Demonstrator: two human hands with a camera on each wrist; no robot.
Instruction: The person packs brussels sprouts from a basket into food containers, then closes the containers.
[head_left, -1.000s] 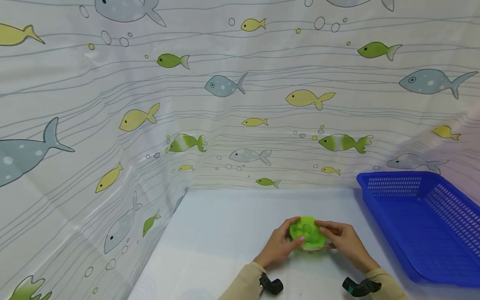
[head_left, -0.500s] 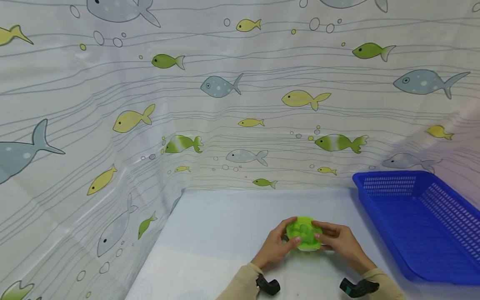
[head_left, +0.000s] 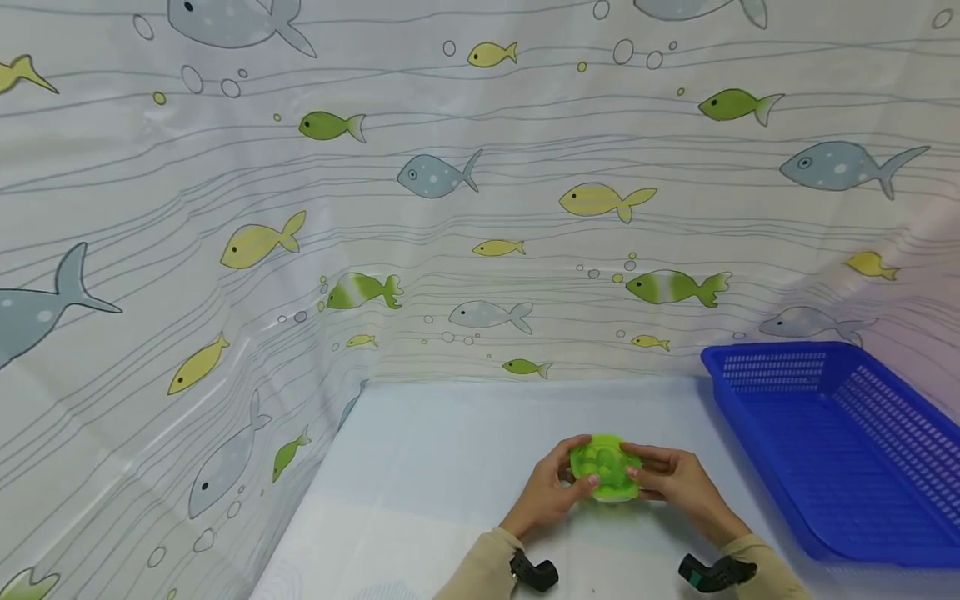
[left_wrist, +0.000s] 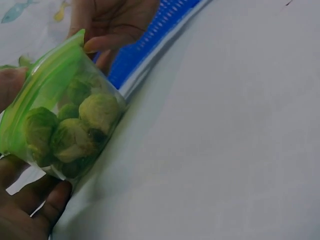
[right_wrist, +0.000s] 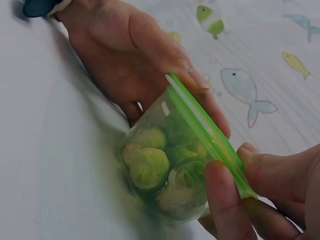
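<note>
A small clear plastic tub (right_wrist: 172,110) with a translucent green lid (head_left: 604,467) holds several Brussels sprouts (left_wrist: 72,140). It is held low over the white table, slightly tilted; whether its base touches the table is hard to tell. My left hand (head_left: 546,493) grips the tub's left side, thumb at the lid's near edge and fingers reaching to its far edge. My right hand (head_left: 686,483) pinches the lid's rim on the right between thumb and fingers, as the right wrist view shows. The fingertips under the tub are partly hidden in the head view.
A blue plastic basket (head_left: 806,546) with perforated walls stands on the right, beyond my right hand. The white tabletop (head_left: 435,467) lies around the tub. A fish-patterned sheet (head_left: 450,217) hangs behind and to the left.
The head view has shifted slightly. Both hands stay on the tub; my right thumb and index finger, close together a second ago, are now spread apart along the lid's right edge.
</note>
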